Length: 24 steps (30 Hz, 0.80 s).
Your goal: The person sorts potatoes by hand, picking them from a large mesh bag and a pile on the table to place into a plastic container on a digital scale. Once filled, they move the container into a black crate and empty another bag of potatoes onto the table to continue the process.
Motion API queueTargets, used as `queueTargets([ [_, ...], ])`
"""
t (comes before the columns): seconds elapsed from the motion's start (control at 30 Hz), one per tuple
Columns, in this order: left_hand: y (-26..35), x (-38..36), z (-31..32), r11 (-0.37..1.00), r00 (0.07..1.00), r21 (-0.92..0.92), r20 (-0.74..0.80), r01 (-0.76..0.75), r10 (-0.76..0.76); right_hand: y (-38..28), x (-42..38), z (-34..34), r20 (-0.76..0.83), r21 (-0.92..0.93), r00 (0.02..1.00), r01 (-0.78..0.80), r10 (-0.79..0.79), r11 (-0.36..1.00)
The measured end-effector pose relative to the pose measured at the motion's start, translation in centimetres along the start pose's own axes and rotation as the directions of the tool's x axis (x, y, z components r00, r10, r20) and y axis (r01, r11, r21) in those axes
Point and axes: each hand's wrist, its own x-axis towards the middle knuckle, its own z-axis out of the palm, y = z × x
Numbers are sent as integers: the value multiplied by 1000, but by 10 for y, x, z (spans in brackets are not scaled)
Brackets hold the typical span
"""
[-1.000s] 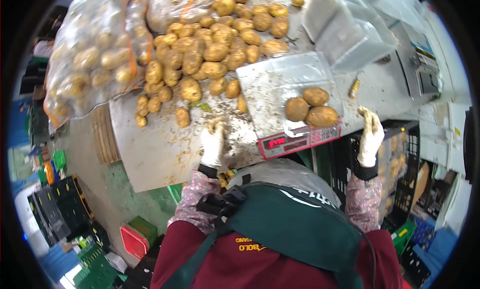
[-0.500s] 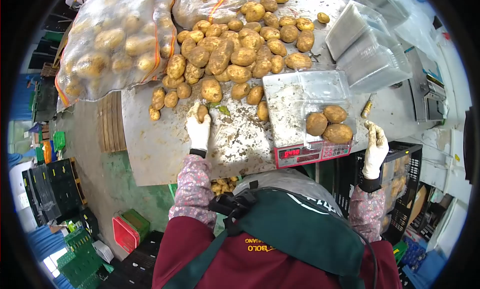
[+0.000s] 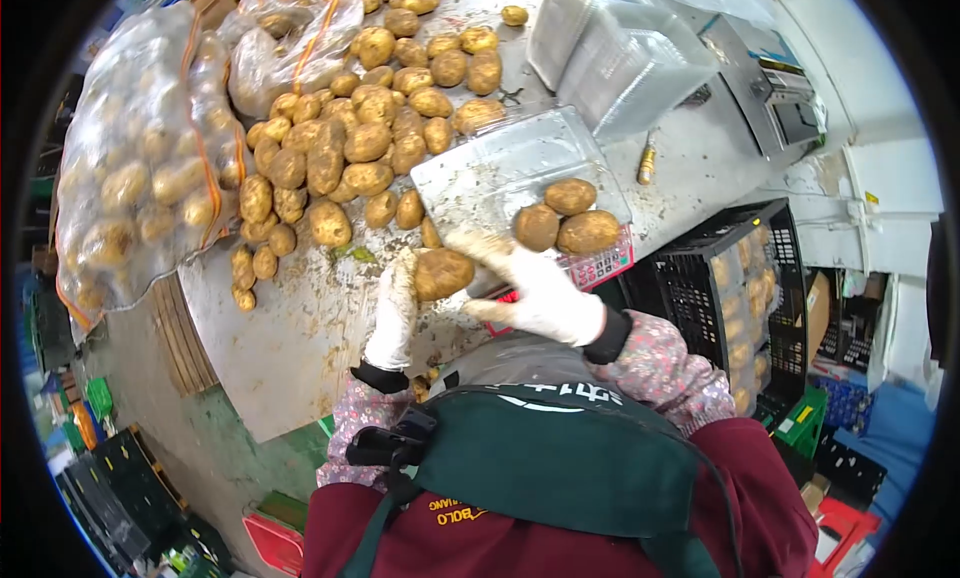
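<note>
In the head view, my left hand, in a white glove, grips a brown potato over the near part of the table. My right hand, gloved too, is beside that potato with thumb and fingers spread. It covers part of the digital scale, including its display. On the scale is a clear plastic container with three potatoes at its near end. Beyond my left hand lies a heap of loose potatoes.
Mesh sacks of potatoes stand at the left. Stacked clear containers stand behind the scale, and a small yellow-labelled tube lies to its right. A black crate with packed potatoes is at the right, below the table.
My right hand has come in from the far right, across the scale's front, with its fingers opening. My left hand has lifted a potato and moved nearer the scale. The view has turned.
</note>
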Motion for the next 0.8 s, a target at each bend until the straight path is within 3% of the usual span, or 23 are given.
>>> queueTargets([
  [0.03,-10,3,-2,992,998,104,14,-69,68,3,1,7,-22,-167,997,75,-80,983],
  [0.13,-11,3,21,996,996,-2,-25,-90,90,6,1,0,-66,-99,997,20,-27,995],
  [0.17,-7,2,29,982,982,9,-3,-188,188,1,-3,-7,-106,-112,994,2,-14,994],
  [0.2,1,5,31,983,983,11,-2,-182,182,-4,-5,-15,-151,-88,986,-90,76,992],
  [0.27,12,15,34,967,988,217,110,-130,108,14,-10,-27,-242,295,956,-89,164,951],
  [0.3,-3,22,48,885,936,307,64,-350,347,18,-12,-35,-309,383,927,-84,213,920],
  [0.33,-3,26,60,888,938,306,63,-344,342,20,-14,-45,-368,467,891,-70,266,881],
  [0.4,2,30,81,462,787,649,398,-604,471,17,-19,-64,-468,411,847,-45,253,911],
  [0.47,-8,34,102,-120,650,770,601,-626,464,26,-30,-70,-492,374,822,-97,286,922],
  [0.53,-21,49,102,-118,644,732,654,-671,396,37,-43,-68,-474,204,858,-111,197,973],
  [0.57,-24,55,101,-47,657,718,660,-695,366,37,-49,-69,-459,-36,882,-141,109,989],
  [0.6,-27,61,99,26,666,700,667,-714,333,36,-54,-69,-406,-104,910,-142,89,984],
  [0.63,-29,67,97,258,703,656,635,-709,320,34,-57,-70,-355,-178,933,-123,53,976],
  [0.67,-33,67,95,257,702,655,638,-711,317,33,-59,-71,-302,-250,953,-98,19,963],
  [0.73,-34,64,95,248,599,563,611,-789,518,39,-57,-73,-256,-323,966,-50,-36,945],
  [0.8,-35,58,99,196,576,580,597,-790,558,45,-55,-71,-208,-391,975,-8,-79,920],
])
